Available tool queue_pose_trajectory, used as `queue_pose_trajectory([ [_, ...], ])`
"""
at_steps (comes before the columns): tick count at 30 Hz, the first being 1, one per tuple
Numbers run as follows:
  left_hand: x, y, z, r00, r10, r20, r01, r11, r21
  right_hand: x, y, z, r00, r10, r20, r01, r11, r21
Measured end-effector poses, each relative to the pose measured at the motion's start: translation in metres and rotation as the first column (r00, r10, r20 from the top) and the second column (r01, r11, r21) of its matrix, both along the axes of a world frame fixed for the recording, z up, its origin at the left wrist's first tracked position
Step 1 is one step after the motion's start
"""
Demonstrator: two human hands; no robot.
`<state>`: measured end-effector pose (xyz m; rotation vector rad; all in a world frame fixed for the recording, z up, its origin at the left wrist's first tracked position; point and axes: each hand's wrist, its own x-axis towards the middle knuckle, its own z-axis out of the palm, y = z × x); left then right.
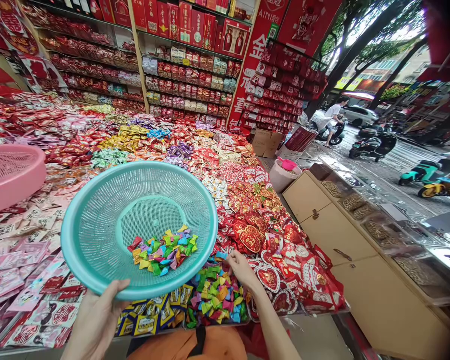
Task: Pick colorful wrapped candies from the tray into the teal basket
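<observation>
My left hand (99,310) grips the near rim of a round turquoise plastic colander (84,250), thumb over the edge. The colander is tilted toward me above the candy display. Inside, a small heap of candies (165,252) in green, yellow, blue, purple and red wrappers lies at its near right side. My right hand (243,270) is just right of the rim, its fingers curled together at a blue-wrapped candy (221,255). Below it, a pile of the same colourful candies (219,295) fills a tray section. Yellow-and-navy packets (146,324) lie beside that pile, partly under the colander.
A pink basket (15,175) stands at the left. Many wrapped sweets (131,137) cover the display. Shelves of red boxes (187,22) rise behind. At the right are a beige cabinet (345,260), a white bucket (283,177) and a street with a person (334,120) and parked scooters (373,142).
</observation>
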<state>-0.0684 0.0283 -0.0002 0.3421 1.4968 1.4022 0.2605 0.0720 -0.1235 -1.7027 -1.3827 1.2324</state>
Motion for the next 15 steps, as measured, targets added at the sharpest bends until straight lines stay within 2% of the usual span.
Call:
queue_pose_trajectory([
  [5, 0.001, 0.001, 0.000, 1.000, 0.011, -0.006, -0.011, 1.000, -0.010, 0.004, 0.009, 0.004, 1.000, 0.002, 0.031, -0.005, 0.996, 0.086],
  [11, 0.003, 0.003, 0.003, 1.000, 0.023, 0.007, -0.023, 0.999, -0.027, 0.003, 0.018, 0.002, 0.999, -0.029, 0.037, 0.025, 0.993, 0.117],
  [15, 0.003, 0.002, 0.002, 0.999, 0.041, 0.015, -0.041, 0.998, -0.041, 0.005, 0.014, 0.019, 0.999, -0.032, 0.012, 0.030, 0.995, 0.093],
])
